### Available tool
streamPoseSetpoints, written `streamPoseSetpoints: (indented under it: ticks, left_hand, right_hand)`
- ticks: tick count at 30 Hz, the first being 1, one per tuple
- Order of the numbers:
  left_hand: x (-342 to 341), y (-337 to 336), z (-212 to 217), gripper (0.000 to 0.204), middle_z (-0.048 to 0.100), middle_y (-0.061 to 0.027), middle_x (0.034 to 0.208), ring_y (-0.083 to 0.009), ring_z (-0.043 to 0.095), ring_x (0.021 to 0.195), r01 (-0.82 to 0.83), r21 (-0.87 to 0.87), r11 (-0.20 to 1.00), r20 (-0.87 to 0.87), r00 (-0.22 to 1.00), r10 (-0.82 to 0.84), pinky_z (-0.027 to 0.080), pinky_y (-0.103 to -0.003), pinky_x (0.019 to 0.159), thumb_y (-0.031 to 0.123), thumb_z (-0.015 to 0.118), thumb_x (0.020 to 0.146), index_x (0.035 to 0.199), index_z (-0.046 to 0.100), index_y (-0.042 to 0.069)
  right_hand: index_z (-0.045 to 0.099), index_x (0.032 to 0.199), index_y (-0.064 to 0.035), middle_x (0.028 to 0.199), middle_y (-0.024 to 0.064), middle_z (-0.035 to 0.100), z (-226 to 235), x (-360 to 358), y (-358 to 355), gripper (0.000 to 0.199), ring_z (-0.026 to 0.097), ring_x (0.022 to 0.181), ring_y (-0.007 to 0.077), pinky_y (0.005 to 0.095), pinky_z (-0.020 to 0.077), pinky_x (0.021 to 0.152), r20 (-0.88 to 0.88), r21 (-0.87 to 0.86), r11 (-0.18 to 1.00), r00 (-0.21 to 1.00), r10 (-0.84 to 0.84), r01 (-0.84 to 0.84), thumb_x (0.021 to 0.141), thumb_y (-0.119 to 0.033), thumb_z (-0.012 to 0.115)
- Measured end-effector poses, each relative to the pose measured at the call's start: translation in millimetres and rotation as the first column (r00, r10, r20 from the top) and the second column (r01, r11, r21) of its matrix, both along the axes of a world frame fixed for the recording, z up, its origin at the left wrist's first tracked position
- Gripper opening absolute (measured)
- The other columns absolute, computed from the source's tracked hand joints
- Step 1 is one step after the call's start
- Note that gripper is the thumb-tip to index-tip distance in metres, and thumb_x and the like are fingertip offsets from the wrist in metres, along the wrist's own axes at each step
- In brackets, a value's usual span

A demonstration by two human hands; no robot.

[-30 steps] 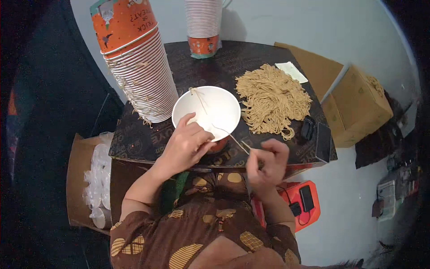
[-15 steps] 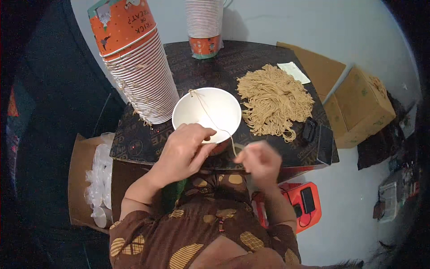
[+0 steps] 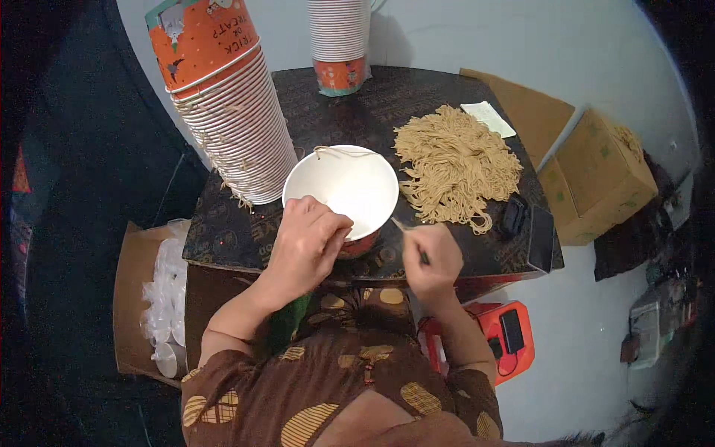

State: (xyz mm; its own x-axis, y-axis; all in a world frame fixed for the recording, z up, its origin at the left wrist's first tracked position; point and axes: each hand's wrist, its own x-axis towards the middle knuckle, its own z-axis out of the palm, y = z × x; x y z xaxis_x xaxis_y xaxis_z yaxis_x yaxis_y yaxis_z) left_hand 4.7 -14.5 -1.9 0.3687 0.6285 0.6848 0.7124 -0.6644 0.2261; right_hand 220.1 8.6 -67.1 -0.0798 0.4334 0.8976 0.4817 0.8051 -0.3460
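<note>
A white paper bowl (image 3: 344,188) is seen near the front edge of a dark patterned table (image 3: 417,97), with a strand of noodle draped over its far rim. The left hand (image 3: 307,240) is curled over the bowl's near rim, gripping it. The right hand (image 3: 430,257), just right of the bowl, is closed around thin chopsticks (image 3: 402,226). A heap of dry yellow noodles (image 3: 456,164) is spread on the table to the right of the bowl. A leaning stack of orange-and-white paper bowls (image 3: 231,112) is placed to the left, and a second stack (image 3: 339,41) at the far edge. A cardboard box (image 3: 599,175) is seen on the floor at right.
</note>
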Motion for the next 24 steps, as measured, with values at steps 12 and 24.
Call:
streamPoseSetpoints:
  ticks: [12,24]
  left_hand:
    - [-15,8,12,0.007,0.065,-0.0088,0.081,-0.0274,0.059,0.079,-0.045,-0.139,0.989,0.109,0.992,0.06,0.045,-0.038,0.073,0.003,0.069,0.08,0.087,0.068,0.002]
    - [-13,15,14,0.005,0.065,-0.0047,0.079,-0.0252,0.057,0.078,-0.009,-0.101,0.995,0.071,0.997,0.016,0.041,-0.038,0.075,0.008,0.07,0.084,0.085,0.067,0.005]
  right_hand:
    - [0.061,0.086,-0.0023,0.08,0.0088,0.058,-13,-15,-16,0.021,0.058,0.068,0.0272,0.037,0.0472,0.06,0.109,-0.007,0.999,0.993,0.046,-0.045,0.068,0.005,0.071]
    - [0.058,0.079,-0.0032,0.078,0.0082,0.058,-9,-19,-20,0.017,0.057,0.065,0.0262,0.0366,0.0464,0.058,0.133,-0.033,0.999,0.99,0.045,-0.041,0.07,0.003,0.072]
